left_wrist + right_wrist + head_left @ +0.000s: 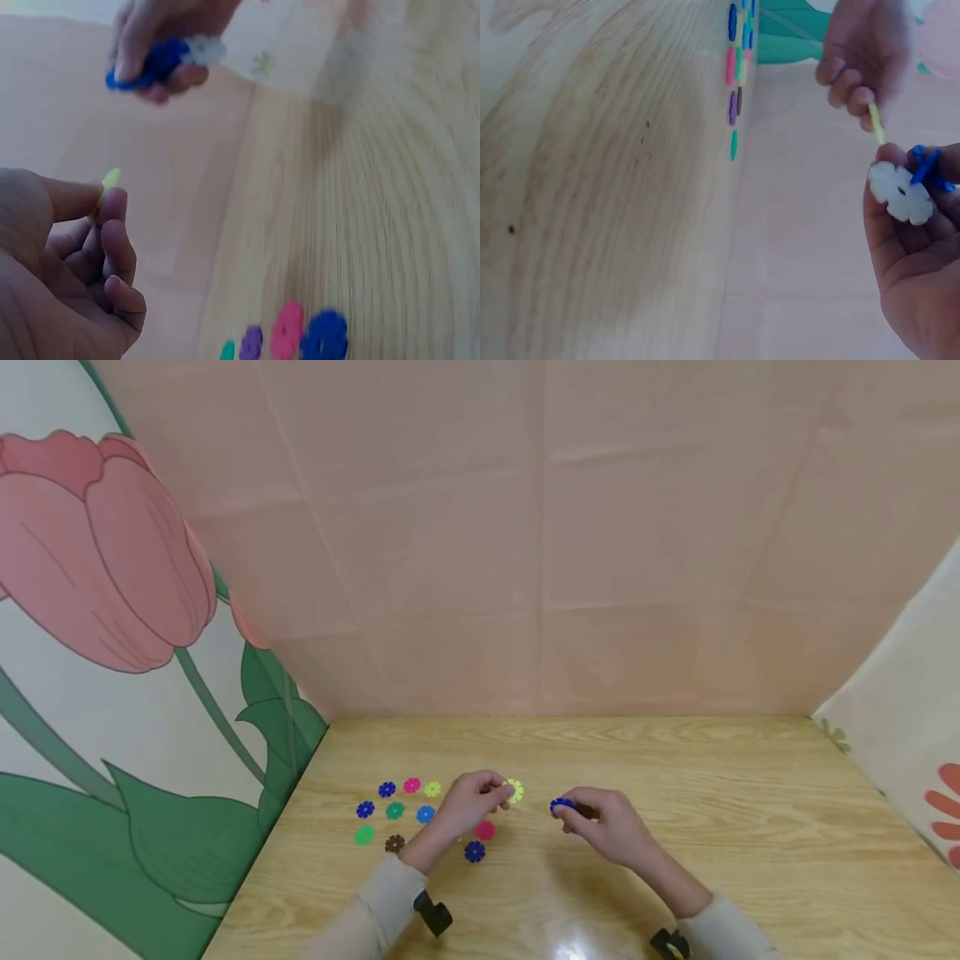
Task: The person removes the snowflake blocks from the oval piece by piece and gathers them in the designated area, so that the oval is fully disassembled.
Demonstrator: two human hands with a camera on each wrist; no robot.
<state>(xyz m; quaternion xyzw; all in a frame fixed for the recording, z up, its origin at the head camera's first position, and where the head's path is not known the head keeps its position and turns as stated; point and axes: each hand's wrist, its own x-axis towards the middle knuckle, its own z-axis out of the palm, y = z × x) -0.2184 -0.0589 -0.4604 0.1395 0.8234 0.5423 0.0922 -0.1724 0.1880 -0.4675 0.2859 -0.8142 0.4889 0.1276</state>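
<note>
My left hand (467,803) pinches a yellow flower-shaped plastic disc (515,791) between thumb and index finger, above the table. Only the thin edge of that disc shows in the left wrist view. To its right, my right hand (613,828) grips a small cluster of interlocking discs. The cluster has blue discs (926,169) and a white disc (900,195) slotted together at angles, with part of the blue hidden by the fingers. The two hands face each other, a short gap between the yellow disc and the cluster.
On the wooden table (750,827), left of centre, lie several loose discs in rows, including a dark blue disc (475,852), a pink disc (485,831), a brown disc (394,843) and a green disc (364,835). My left forearm covers some. A pink cloth (540,568) hangs behind.
</note>
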